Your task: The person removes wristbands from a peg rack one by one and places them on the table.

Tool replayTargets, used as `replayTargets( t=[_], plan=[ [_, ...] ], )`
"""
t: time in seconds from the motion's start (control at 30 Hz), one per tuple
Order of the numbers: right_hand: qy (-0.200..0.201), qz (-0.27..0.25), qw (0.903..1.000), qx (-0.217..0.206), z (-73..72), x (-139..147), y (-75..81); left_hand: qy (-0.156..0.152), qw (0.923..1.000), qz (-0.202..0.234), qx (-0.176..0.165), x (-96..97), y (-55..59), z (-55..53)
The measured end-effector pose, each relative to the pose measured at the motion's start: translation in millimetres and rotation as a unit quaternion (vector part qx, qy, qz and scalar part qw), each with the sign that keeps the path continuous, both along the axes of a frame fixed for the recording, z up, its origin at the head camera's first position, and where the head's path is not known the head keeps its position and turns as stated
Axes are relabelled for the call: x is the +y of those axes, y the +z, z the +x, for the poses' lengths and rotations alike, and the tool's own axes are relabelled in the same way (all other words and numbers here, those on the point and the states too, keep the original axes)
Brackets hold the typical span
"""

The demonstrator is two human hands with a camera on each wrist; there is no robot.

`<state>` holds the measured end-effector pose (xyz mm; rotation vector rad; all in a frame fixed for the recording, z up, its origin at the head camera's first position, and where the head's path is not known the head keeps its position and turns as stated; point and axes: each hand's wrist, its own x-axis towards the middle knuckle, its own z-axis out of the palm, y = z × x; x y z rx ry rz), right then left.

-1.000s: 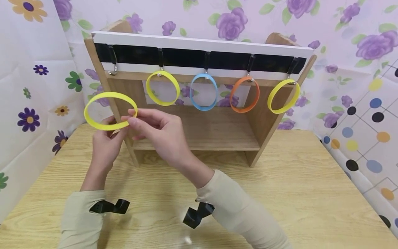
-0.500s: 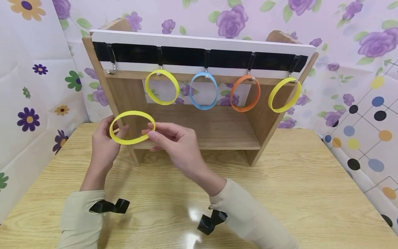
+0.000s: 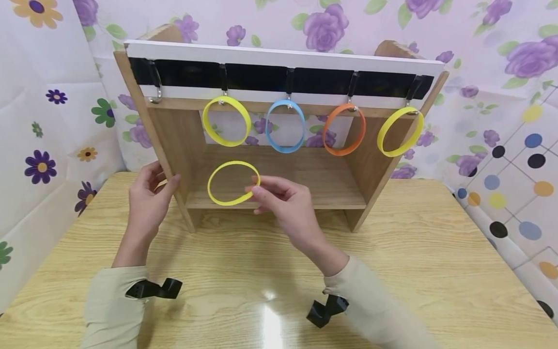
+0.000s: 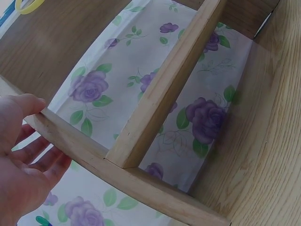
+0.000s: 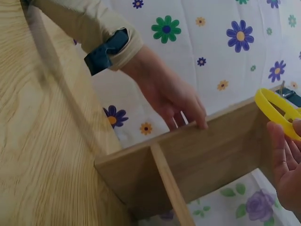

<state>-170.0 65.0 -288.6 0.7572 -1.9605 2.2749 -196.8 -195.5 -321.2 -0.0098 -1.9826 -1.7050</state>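
My right hand pinches a thin yellow ring by its right side, in front of the shelf's lower opening. In the right wrist view this ring appears at the right edge, above the fingers. My left hand holds the front edge of the left side panel of a wooden shelf unit. The left wrist view shows the thumb on the inner side of that panel edge and the fingers along its outer side. Higher up, a bare metal hook hangs at the left end of a black strip.
Along the strip, other hooks carry a yellow ring, a blue ring, an orange ring and another yellow ring. The shelf stands on a wood-grain table, with flowered sheeting behind and at the left.
My right hand has carried the yellow ring rightward and down, away from beside the left hand to the middle of the shelf opening. The left hand has stayed on the panel.
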Motion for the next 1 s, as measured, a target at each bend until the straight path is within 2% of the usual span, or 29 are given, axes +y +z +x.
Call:
replayTargets(
  t=[0.17, 0.33, 0.6, 0.8, 1.0],
  plan=[
    [-0.003, 0.013, 0.9998, -0.015, -1.4, 15.2, -7.7, -0.001, 0.9999, -0.010, -0.002, 0.6, -0.1, 0.0],
    [-0.012, 0.027, 0.9989, -0.038, -0.8, 27.1, -15.0, -0.004, 1.0000, -0.002, 0.006, 1.3, 1.2, -0.4],
    [-0.030, 0.047, 0.9969, -0.055, -1.9, 43.5, -28.0, 0.000, 0.9994, -0.034, -0.007, -0.8, 2.9, 1.4],
    [-0.030, 0.075, 0.9949, -0.060, -0.9, 58.4, -37.4, 0.001, 0.9998, -0.022, 0.000, -1.4, 1.5, 0.7],
    [-0.047, 0.102, 0.9906, -0.079, 1.5, 75.9, -48.0, -0.004, 0.9999, -0.014, 0.001, -1.3, -0.1, 0.3]
  ],
)
